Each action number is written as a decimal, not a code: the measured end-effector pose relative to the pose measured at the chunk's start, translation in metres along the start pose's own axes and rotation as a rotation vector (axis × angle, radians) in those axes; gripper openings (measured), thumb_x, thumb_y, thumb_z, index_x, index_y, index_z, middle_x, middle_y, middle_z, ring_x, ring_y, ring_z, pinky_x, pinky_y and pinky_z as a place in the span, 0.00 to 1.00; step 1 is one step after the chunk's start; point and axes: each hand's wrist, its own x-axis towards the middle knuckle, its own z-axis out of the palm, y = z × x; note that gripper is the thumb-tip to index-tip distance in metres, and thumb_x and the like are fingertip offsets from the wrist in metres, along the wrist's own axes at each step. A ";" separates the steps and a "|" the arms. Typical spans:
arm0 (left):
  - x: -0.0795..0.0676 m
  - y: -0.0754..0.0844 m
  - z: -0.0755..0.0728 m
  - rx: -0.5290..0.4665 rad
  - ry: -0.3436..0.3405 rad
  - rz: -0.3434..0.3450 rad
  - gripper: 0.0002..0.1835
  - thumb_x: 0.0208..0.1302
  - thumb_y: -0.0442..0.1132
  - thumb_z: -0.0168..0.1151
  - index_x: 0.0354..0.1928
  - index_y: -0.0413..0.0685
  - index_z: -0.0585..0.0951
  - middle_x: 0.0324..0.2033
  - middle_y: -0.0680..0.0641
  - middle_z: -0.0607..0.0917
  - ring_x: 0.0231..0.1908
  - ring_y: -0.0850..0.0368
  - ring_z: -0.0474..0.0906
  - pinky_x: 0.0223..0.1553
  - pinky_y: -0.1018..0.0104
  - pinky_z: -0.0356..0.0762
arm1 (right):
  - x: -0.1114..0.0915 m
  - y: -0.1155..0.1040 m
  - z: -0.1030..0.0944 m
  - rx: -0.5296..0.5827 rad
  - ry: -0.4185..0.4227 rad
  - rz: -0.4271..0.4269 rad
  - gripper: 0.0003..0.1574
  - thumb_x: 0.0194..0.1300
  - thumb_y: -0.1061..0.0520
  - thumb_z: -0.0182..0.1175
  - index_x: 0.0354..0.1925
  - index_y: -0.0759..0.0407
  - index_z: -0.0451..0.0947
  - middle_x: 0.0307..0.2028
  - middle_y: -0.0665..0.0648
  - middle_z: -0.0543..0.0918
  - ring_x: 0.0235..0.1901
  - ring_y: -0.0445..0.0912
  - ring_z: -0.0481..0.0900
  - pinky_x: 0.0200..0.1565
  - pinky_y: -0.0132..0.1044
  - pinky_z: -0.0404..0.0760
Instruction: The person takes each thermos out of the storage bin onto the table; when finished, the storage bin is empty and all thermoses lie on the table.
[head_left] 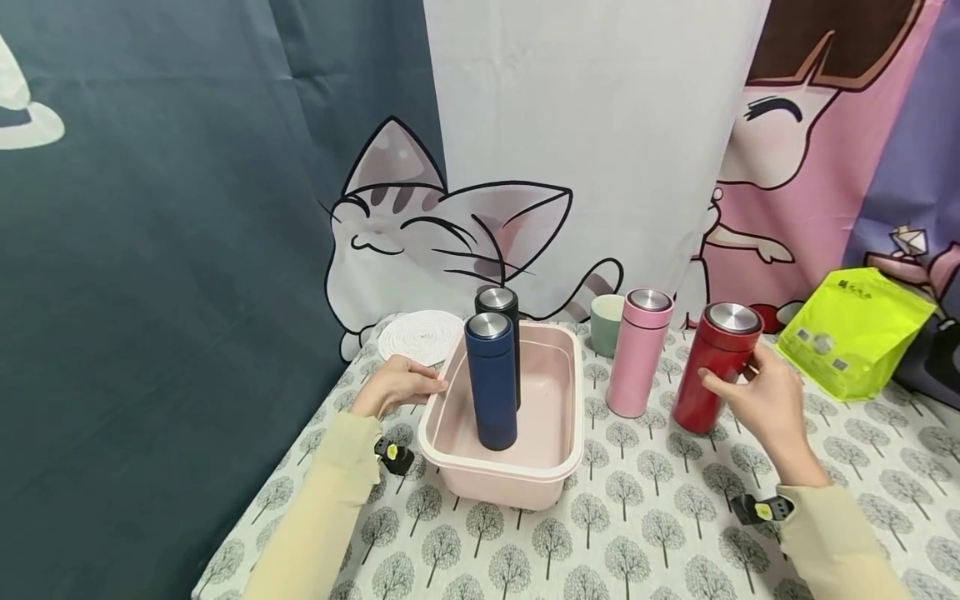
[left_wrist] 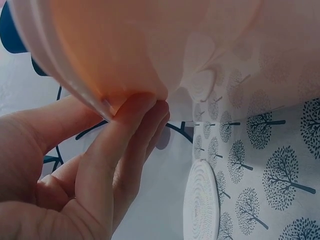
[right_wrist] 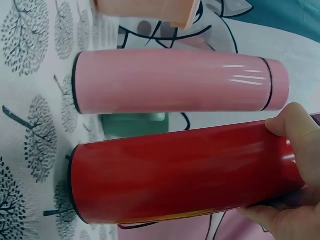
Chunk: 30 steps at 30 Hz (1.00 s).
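Note:
In the head view, my left hand (head_left: 400,385) pinches the left rim of a pale pink plastic basin (head_left: 547,472). The left wrist view shows the thumb and fingers (left_wrist: 127,132) on either side of that rim. A dark blue thermos bottle (head_left: 492,392) stands inside the basin, with a black thermos bottle (head_left: 512,310) mostly hidden behind it. On the right, my right hand (head_left: 768,400) grips a red thermos bottle (head_left: 708,367) near its top. The red bottle leans slightly; whether its base touches the table I cannot tell. A pink thermos bottle (head_left: 637,358) stands between it and the basin.
Behind the pink bottle is a green cup (head_left: 604,321). A white round mat (head_left: 422,335) lies behind the basin at left. A lime-green bag (head_left: 855,333) stands at far right. The tree-patterned tablecloth (head_left: 626,558) reaches a printed curtain (head_left: 600,125) at the back.

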 end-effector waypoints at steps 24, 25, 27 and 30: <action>-0.001 0.000 0.000 0.016 -0.009 -0.007 0.25 0.62 0.32 0.66 0.58 0.24 0.75 0.53 0.29 0.81 0.49 0.41 0.84 0.51 0.57 0.85 | 0.010 0.018 0.010 -0.006 -0.099 0.083 0.35 0.61 0.47 0.68 0.55 0.71 0.71 0.47 0.76 0.81 0.46 0.66 0.80 0.36 0.46 0.82; -0.001 0.000 0.000 0.017 -0.010 -0.005 0.25 0.62 0.32 0.66 0.58 0.24 0.74 0.53 0.29 0.80 0.49 0.41 0.84 0.51 0.57 0.85 | 0.011 0.018 0.010 -0.005 -0.106 0.080 0.36 0.61 0.47 0.68 0.55 0.71 0.71 0.48 0.76 0.80 0.47 0.68 0.80 0.39 0.51 0.84; 0.000 0.000 0.000 0.011 -0.017 0.000 0.26 0.62 0.32 0.66 0.59 0.23 0.73 0.53 0.28 0.80 0.49 0.41 0.84 0.52 0.57 0.85 | 0.014 0.019 0.008 0.003 -0.122 0.072 0.37 0.61 0.46 0.68 0.55 0.72 0.71 0.49 0.77 0.80 0.49 0.69 0.79 0.44 0.60 0.83; 0.000 0.000 0.001 -0.007 -0.015 0.006 0.26 0.62 0.31 0.66 0.59 0.23 0.73 0.53 0.28 0.80 0.49 0.41 0.84 0.52 0.57 0.85 | 0.018 0.020 0.006 -0.005 -0.154 0.068 0.38 0.62 0.44 0.67 0.56 0.72 0.71 0.50 0.78 0.79 0.50 0.71 0.78 0.47 0.64 0.81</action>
